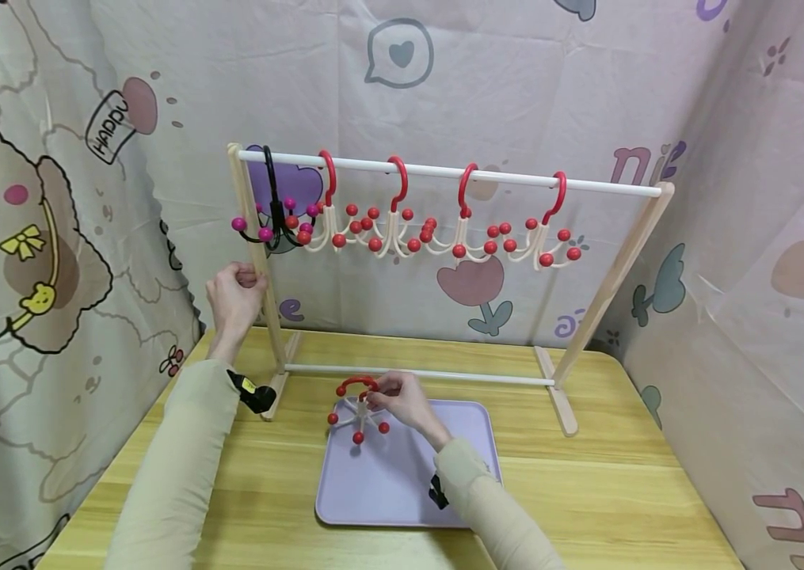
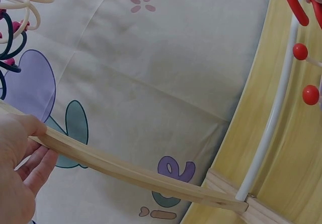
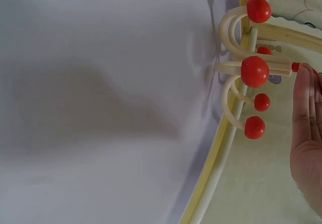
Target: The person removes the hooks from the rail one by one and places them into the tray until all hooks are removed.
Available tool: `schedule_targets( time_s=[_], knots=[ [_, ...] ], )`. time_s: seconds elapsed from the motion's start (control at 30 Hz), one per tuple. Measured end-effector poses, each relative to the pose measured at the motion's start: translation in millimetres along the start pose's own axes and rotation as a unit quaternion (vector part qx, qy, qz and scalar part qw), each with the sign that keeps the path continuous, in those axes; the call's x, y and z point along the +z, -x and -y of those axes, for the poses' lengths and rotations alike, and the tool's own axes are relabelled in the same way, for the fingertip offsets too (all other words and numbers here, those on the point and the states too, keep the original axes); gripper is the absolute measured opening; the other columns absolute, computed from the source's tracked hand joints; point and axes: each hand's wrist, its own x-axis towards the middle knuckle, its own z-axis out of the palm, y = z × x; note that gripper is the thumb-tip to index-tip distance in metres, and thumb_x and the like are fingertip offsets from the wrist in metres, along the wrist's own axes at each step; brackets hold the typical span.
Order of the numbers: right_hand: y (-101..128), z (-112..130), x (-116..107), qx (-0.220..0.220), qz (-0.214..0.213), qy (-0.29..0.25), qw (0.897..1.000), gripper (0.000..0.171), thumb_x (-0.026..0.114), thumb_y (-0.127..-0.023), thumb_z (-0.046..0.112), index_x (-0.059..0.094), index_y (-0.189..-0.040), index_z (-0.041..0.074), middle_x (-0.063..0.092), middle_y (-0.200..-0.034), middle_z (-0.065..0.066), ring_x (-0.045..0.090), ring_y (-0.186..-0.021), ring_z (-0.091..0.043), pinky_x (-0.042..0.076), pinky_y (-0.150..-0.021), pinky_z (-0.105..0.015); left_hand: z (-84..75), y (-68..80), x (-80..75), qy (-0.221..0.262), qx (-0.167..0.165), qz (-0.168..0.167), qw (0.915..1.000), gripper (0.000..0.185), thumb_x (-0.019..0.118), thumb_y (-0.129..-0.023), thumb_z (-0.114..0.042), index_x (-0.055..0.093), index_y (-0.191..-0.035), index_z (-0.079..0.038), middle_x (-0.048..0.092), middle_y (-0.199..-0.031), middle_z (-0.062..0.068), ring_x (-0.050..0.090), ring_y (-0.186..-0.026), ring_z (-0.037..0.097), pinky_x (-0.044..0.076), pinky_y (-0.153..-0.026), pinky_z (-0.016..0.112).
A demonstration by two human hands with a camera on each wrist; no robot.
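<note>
My left hand (image 1: 236,294) pinches the left wooden post (image 2: 110,162) of a hanging rack between thumb and fingers, partway up. My right hand (image 1: 405,401) holds a cream multi-arm hook hanger (image 1: 362,409) with red ball tips by its red hook, over the back left of a lilac tray (image 1: 402,483). In the right wrist view the fingers lie at the hanger's red neck, its ball-tipped arms (image 3: 254,72) pointing toward the tray. Along the rack's white top rail (image 1: 437,169) hang a black hanger (image 1: 276,210) with magenta balls and several cream ones with red hooks (image 1: 469,190).
The rack's right post (image 1: 611,277) slants down to a wooden foot (image 1: 558,400) on the wood-grain table (image 1: 601,491). A white lower bar (image 1: 459,376) runs between the feet, just behind the tray. A printed curtain (image 1: 402,103) surrounds the table's back and sides.
</note>
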Motion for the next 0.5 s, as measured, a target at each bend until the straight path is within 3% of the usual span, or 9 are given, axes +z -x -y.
schedule_targets(
  time_s=[0.23,0.4,0.5],
  knots=[
    [12.3,26.5,-1.0,-0.004,0.024,0.003,1.0,0.017,0.063,-0.09,-0.012,0.063,-0.102,-0.022,0.068,-0.096,-0.041,0.068,-0.088,-0.057,0.058,-0.079,-0.058,0.3,-0.4,0.6,-0.001,0.006,-0.006,1.0,0.03,0.061,-0.096,-0.017,0.068,-0.117,0.003,0.074,-0.11,0.022,0.069,-0.097,0.034,0.046,-0.086,0.031],
    [8.1,8.0,0.2,-0.001,0.019,0.024,1.0,0.017,0.065,-0.089,-0.01,0.065,-0.104,-0.019,0.07,-0.097,-0.037,0.07,-0.086,-0.052,0.058,-0.079,-0.057,0.3,0.0,0.3,-0.005,0.006,-0.006,1.0,0.03,0.061,-0.096,-0.017,0.068,-0.118,0.003,0.074,-0.11,0.022,0.069,-0.098,0.035,0.047,-0.087,0.032],
    [5.9,-3.6,1.0,-0.002,0.016,0.026,1.0,0.016,0.066,-0.089,-0.008,0.066,-0.103,-0.017,0.071,-0.096,-0.035,0.073,-0.084,-0.047,0.061,-0.076,-0.049,0.2,0.1,0.1,-0.006,0.005,-0.006,1.0,0.03,0.061,-0.096,-0.017,0.068,-0.118,0.003,0.074,-0.11,0.022,0.07,-0.098,0.035,0.047,-0.086,0.031]
  ],
)
